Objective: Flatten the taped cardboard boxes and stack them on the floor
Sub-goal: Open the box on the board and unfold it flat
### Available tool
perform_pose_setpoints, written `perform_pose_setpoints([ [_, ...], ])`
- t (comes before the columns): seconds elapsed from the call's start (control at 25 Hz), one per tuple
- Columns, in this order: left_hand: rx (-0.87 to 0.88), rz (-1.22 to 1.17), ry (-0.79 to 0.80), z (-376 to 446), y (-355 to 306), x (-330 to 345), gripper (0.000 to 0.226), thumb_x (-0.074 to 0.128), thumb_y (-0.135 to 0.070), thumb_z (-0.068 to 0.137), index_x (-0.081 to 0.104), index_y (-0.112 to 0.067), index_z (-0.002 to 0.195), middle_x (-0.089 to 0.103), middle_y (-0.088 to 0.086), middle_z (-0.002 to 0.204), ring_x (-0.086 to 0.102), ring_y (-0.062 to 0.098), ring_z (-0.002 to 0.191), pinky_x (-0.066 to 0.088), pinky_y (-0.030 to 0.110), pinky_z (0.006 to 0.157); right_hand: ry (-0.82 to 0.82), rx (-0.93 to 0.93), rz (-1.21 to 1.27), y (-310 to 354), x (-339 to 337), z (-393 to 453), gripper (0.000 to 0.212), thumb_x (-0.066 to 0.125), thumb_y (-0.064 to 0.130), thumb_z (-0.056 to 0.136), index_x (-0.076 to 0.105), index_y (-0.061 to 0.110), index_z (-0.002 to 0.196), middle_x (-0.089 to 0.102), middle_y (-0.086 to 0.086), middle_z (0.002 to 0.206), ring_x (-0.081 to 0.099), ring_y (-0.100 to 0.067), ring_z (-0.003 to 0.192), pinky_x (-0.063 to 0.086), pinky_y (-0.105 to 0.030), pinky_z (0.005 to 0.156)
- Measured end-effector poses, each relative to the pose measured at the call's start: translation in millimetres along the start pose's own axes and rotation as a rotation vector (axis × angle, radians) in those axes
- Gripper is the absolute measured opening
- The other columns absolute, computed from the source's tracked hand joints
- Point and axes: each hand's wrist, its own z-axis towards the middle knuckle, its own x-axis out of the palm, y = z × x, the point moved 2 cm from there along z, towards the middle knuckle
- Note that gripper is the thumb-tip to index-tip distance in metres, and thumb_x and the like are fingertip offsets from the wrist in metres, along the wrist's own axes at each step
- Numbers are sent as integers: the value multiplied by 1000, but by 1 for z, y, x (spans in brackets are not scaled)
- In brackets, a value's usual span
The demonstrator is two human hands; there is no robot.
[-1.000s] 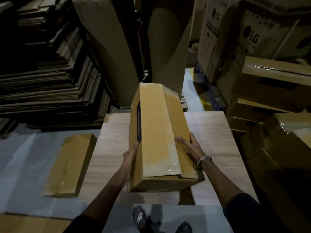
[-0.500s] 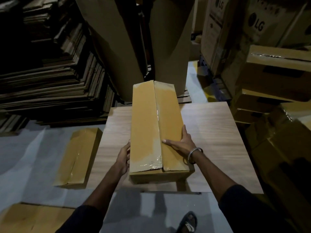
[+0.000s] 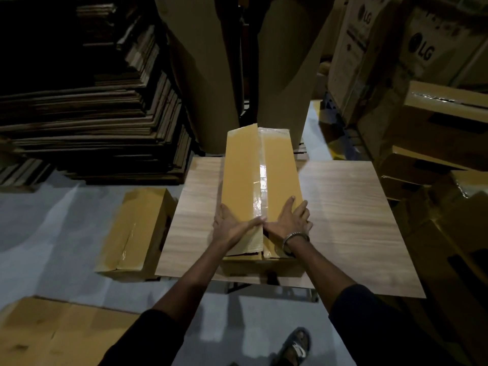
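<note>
**Long box lies on the table, both your hands at its near end**

The taped box point(image 3: 260, 186) lies flat on the wooden table point(image 3: 343, 207), its long axis running straight away from you, far end toward the upright cardboard rolls point(image 3: 208, 75). The glossy tape seam follows that same axis down the middle. Its far end juts just past the table's far edge.

Your left hand point(image 3: 232, 225) is spread flat on the left top flap, whose near corner stands slightly lifted; your right hand point(image 3: 287, 220), bracelet at the wrist, presses flat on the right flap. Neither hand is clenched or gripping; the fingertips meet at the seam.

The tabletop is bare on both sides of the box, wider on the right. A second taped box point(image 3: 137, 228) lies on the floor against the table's left edge. Flat cardboard point(image 3: 52, 334) lies near left, a tall flattened stack point(image 3: 92, 122) far left, and piled cartons point(image 3: 435, 154) crowd the right.
</note>
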Motion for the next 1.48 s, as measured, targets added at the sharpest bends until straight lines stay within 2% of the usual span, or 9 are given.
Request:
perform_pose_setpoints([
  [0.16,-55,147,-39,-15,-22,10,154,66,-96,55,-13,-24,165,-7,20,172,4,42,159,18,62,124,33,20,18,2,-9,-1,140,67,84,64,-10,20,163,-10,-23,168,7,-44,153,25,-59,119],
  [0.32,51,18,-33,-12,-25,-11,122,67,-87,62,33,-20,157,39,17,156,44,41,138,46,55,109,131,33,167,-5,-26,2,152,68,94,49,-3,26,164,1,-14,168,14,-42,152,29,-60,118],
  [0.44,185,-252,-23,-18,-8,-50,89,64,-83,68,64,-25,135,67,7,133,64,32,117,56,56,99,170,-22,429,-21,-38,8,138,72,93,46,21,30,158,34,-8,151,41,-37,136,42,-58,111],
  [0.68,230,-275,-282,-16,41,-137,21,67,-40,100,74,-25,111,76,-4,98,74,22,92,63,47,81,325,-145,785,-41,-74,-3,90,83,70,66,50,35,142,63,0,133,61,-24,118,49,-53,104],
  [0.8,190,-118,-385,-1,83,-153,31,78,-32,92,71,-23,120,77,-4,93,72,20,85,60,43,78,344,-73,894,-55,-90,-10,67,80,63,73,62,33,130,66,-1,132,60,-25,121,46,-53,106],
  [0.92,240,169,-413,8,114,-134,51,71,-31,93,62,-18,141,71,11,126,67,31,110,55,42,84,333,15,949,-73,-95,-14,71,76,69,73,64,29,130,71,-6,127,64,-31,120,47,-52,104],
  [1.12,170,456,-299,13,110,-77,76,33,-71,98,51,-20,152,42,16,158,35,38,147,33,61,113,264,58,1083,-84,-88,-19,83,82,78,60,66,32,127,76,-6,121,69,-34,117,48,-59,108],
  [1.28,106,285,-188,22,94,-50,112,21,-97,83,47,-11,151,51,19,147,51,40,133,45,53,107,121,87,944,-71,-89,-31,82,77,84,63,68,31,125,72,3,119,64,-24,115,47,-52,103],
  [1.48,80,278,-169,35,98,-28,91,40,-83,85,44,-8,138,57,24,136,58,44,120,52,52,98,10,-52,636,-29,-70,-40,86,70,90,63,67,30,124,69,4,125,65,-20,110,56,-44,92],
])
